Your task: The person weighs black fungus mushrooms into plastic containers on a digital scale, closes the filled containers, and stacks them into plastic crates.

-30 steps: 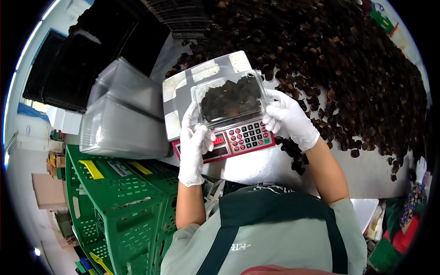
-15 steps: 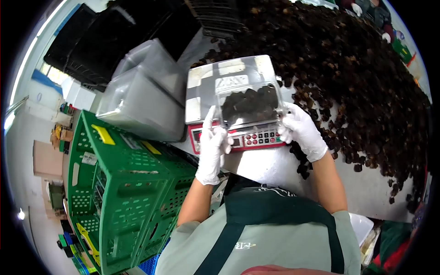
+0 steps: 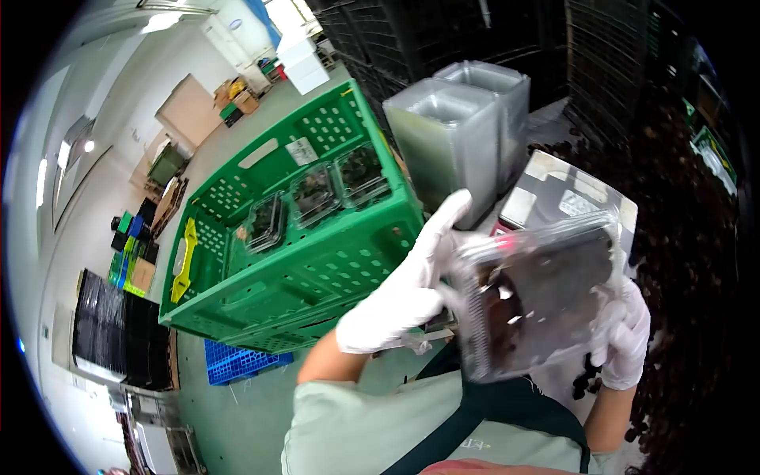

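A clear plastic box (image 3: 546,293) with dark pieces inside is held tilted in front of my chest. My left hand (image 3: 404,293), in a white glove, is at its left side, the fingers partly behind the box edge. On the right side, my gloved right hand (image 3: 621,328) grips the box by its edge. Behind it stands the scale (image 3: 574,194), partly covered by the box. To the left, a green crate (image 3: 317,269) holds several filled clear boxes (image 3: 315,194).
Two tall stacks of empty clear containers (image 3: 447,134) stand between crate and scale. Dark pieces (image 3: 689,277) are heaped at the right. Black crates (image 3: 475,39) rise at the back. A blue pallet (image 3: 241,360) lies on the floor.
The box has been lifted off the scale and brought nearer, tilted, in both hands. The view has swung left, so the crate's inside and its boxes now show.
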A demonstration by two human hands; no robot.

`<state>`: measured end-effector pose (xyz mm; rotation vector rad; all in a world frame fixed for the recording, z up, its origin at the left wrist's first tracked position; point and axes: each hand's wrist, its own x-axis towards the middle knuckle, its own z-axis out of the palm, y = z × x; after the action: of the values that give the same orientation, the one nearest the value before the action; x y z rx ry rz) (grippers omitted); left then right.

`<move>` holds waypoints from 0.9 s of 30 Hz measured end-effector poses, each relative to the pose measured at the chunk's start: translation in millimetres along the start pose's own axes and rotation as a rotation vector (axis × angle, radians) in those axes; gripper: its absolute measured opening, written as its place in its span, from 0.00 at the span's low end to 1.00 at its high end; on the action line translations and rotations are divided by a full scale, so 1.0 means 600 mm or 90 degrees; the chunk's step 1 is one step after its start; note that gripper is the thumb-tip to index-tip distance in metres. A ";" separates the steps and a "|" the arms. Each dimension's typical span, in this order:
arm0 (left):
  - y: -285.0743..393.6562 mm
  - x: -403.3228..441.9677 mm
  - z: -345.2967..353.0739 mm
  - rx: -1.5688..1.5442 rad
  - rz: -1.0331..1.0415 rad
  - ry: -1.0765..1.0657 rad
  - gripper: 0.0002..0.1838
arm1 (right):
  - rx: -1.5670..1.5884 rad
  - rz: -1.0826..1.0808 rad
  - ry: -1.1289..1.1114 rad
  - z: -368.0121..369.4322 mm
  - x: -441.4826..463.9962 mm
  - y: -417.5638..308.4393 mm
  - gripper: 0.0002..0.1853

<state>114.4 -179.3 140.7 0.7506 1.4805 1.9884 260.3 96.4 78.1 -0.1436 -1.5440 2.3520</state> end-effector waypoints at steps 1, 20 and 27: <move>0.026 -0.015 -0.009 -0.095 -0.045 -0.016 0.65 | -0.025 0.043 -0.035 0.028 0.006 -0.012 0.41; 0.320 -0.285 -0.579 0.409 -0.296 0.961 0.34 | -0.249 -0.013 0.063 -0.022 0.108 0.030 0.25; 0.321 -0.051 -0.523 0.757 -0.062 0.410 0.28 | -0.265 0.006 0.250 -0.148 -0.012 0.038 0.21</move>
<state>-106.1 -455.8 248.0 0.4012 3.0586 1.1319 285.1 163.2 20.3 -0.6639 -1.7926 1.8288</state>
